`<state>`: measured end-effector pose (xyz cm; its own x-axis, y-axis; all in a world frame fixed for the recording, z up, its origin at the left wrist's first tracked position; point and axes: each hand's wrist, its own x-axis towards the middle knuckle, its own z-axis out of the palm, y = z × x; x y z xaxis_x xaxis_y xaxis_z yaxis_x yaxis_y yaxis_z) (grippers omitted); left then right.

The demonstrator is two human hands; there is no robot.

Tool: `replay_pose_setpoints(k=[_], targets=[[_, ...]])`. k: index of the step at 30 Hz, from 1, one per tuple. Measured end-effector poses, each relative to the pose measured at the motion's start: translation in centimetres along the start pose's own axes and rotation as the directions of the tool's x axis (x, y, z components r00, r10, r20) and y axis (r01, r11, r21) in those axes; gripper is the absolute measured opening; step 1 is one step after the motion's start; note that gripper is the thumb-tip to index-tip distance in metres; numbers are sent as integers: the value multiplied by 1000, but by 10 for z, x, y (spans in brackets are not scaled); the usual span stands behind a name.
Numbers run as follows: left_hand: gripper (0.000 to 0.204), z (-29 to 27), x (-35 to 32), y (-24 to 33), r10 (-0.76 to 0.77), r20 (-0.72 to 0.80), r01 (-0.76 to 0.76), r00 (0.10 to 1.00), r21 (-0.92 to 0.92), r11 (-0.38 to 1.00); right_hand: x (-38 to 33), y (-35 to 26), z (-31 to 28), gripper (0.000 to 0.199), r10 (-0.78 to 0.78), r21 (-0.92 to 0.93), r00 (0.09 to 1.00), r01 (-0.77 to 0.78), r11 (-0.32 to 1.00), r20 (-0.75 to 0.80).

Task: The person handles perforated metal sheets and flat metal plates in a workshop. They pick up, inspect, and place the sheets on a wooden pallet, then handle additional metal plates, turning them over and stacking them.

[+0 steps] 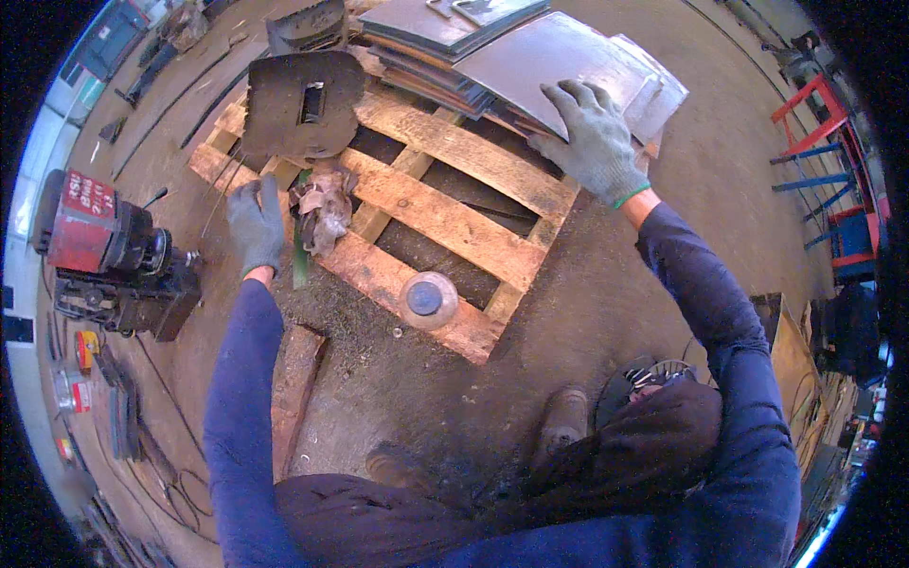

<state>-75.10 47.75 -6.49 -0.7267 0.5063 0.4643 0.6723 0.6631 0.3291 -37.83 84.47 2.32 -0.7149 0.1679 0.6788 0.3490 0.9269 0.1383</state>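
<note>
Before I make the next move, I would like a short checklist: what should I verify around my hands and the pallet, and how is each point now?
1. Left hand and right hand gloved: ok.
2. Right hand free of contact with the metal plates: cannot tell; its spread fingers overlap the stack in this view.
3. Plates stacked evenly: not ok; their edges are staggered.
4. Wooden pallet free of loose items: not ok; a crumpled rag and a round container are on it.
5. Left hand free of any grip: cannot tell; it is beside the rag.
6. Boots clear of the pallet: ok.
</note>
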Motion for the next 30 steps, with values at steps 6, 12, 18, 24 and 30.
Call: replay_pose_setpoints(k=[6,12,18,24,30], targets=[[58,-21,-32,102,264,61,-164,963,-644,748,-41,52,30,46,12,-274,947,81,958,321],[65,-80,-127,182,628,103,-389,771,-704,593,-42,60,38,42,-114,-301,915,242,922,387],[59,-75,-130,197,367,123,-215,922,-624,751,-40,40,22,49,-19,-176,905,103,979,424],[66,-97,1,139,-31,-100,-17,995,-449,893,-39,39,13,57,30,-145,875,46,988,484],[66,-63,52,31,-115,-247,75,962,-166,983,-32,32,15,63,51,-158,832,45,986,552]])
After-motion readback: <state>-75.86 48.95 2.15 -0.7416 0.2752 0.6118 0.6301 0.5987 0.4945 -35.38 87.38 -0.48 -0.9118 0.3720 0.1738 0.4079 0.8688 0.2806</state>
